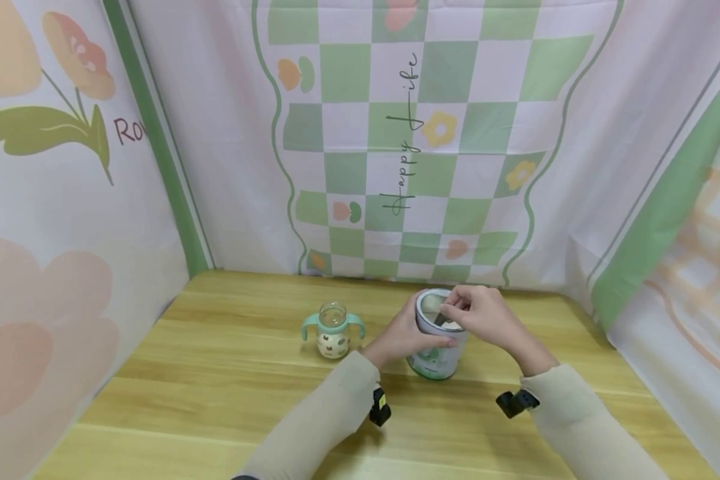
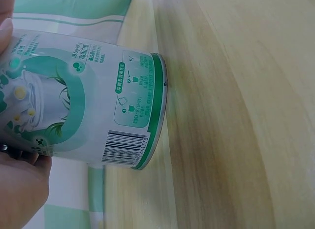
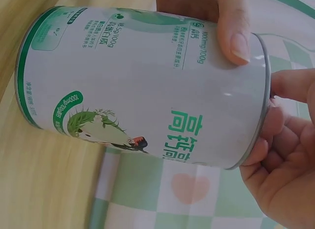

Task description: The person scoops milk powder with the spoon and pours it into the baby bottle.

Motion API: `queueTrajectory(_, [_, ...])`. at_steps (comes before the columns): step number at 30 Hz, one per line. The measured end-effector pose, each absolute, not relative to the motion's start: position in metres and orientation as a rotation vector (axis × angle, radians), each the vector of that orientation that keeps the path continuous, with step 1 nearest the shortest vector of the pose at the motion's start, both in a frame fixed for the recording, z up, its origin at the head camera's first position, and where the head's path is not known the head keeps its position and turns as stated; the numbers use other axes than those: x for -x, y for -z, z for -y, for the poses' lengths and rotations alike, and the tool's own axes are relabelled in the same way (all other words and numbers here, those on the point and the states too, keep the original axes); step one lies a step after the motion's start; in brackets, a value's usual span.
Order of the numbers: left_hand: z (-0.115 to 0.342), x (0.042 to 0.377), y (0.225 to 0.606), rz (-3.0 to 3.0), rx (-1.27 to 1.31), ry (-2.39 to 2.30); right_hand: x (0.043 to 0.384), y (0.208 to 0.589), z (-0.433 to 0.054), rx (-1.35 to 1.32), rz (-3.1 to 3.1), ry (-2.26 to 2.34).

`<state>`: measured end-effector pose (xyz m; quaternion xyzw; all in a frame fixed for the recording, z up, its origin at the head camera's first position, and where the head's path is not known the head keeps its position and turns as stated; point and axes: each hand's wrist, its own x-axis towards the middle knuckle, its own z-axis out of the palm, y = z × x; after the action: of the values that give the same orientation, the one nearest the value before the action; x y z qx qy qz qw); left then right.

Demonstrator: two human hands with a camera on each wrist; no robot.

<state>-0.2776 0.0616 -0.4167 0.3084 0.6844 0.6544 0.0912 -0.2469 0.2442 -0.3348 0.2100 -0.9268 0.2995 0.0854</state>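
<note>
A white and green milk powder can (image 1: 437, 363) stands upright on the table, with pale powder (image 1: 433, 305) showing in its open mouth. My left hand (image 1: 401, 337) grips the can from the left, thumb across the front near the top. Over the rim, my right hand (image 1: 486, 317) pinches a small dark utensil (image 1: 441, 319) that dips into the can's mouth; its lower end is hidden. In the right wrist view the curled fingers of the right hand (image 3: 288, 140) are right at the rim. A barcode and printed steps show on the can (image 2: 133, 106) in the left wrist view.
To the left of the can stands a baby bottle (image 1: 333, 343) with two mint-green handles and an uncapped clear neck. The wooden table (image 1: 228, 373) meets a checked green and white curtain (image 1: 390, 167) behind, with more printed cloth at both sides.
</note>
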Motion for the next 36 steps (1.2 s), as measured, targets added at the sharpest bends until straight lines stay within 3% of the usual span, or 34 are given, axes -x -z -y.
queueTrajectory(14, [-0.062, 0.275, 0.416, -2.079, -0.838, -1.945, 0.247, 0.334, -0.262, -0.44, 2.727, -0.97])
queueTrajectory(36, [-0.061, 0.275, 0.416, -2.096, -0.798, -1.921, 0.249, 0.348, -0.267, -0.407, 2.469, -0.883])
